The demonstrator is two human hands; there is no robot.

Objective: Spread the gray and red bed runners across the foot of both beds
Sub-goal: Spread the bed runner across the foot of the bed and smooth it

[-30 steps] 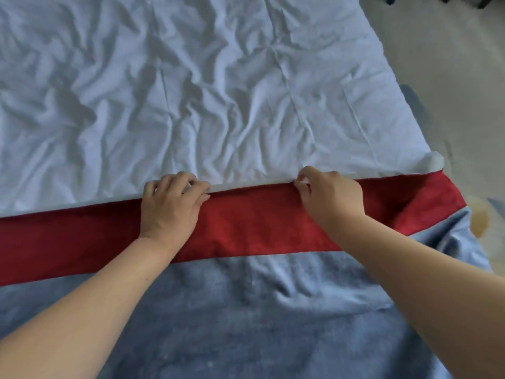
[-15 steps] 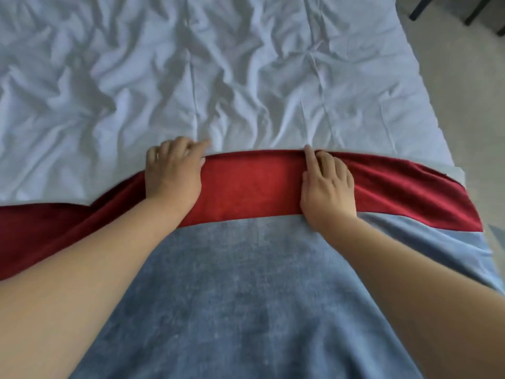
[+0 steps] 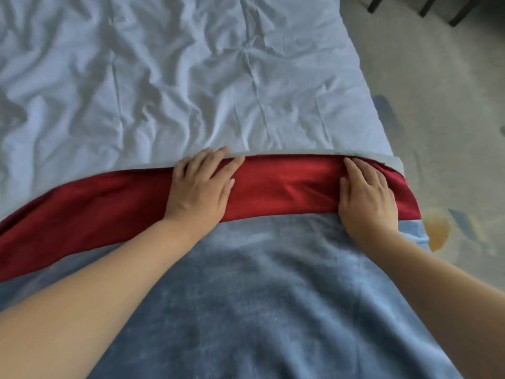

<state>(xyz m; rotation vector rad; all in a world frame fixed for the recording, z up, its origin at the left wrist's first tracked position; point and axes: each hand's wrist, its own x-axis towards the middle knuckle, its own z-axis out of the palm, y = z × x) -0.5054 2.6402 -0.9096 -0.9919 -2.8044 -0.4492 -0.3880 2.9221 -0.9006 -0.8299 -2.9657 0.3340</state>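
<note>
View from above, looking down at the foot of a bed. A bed runner (image 3: 273,310) lies across it with its long axis running left to right. Its broad gray part fills the near half of the view. Its red band (image 3: 287,187) forms the far edge, bordering a wrinkled white sheet (image 3: 191,77) that covers the rest of the bed. The band sits farthest at the right and slopes nearer toward the left edge of the view. At the right, the runner's end reaches the bed's right side.

The left hand (image 3: 200,187) lies flat on the red band near the middle, fingers straight, pointing far and right, grasping nothing. The right hand (image 3: 367,198) presses flat on the band near its right end, fingers straight, pointing far, also grasping nothing.

To the right is a pale patterned floor (image 3: 437,105), with dark furniture legs (image 3: 461,15) at the far right corner.
</note>
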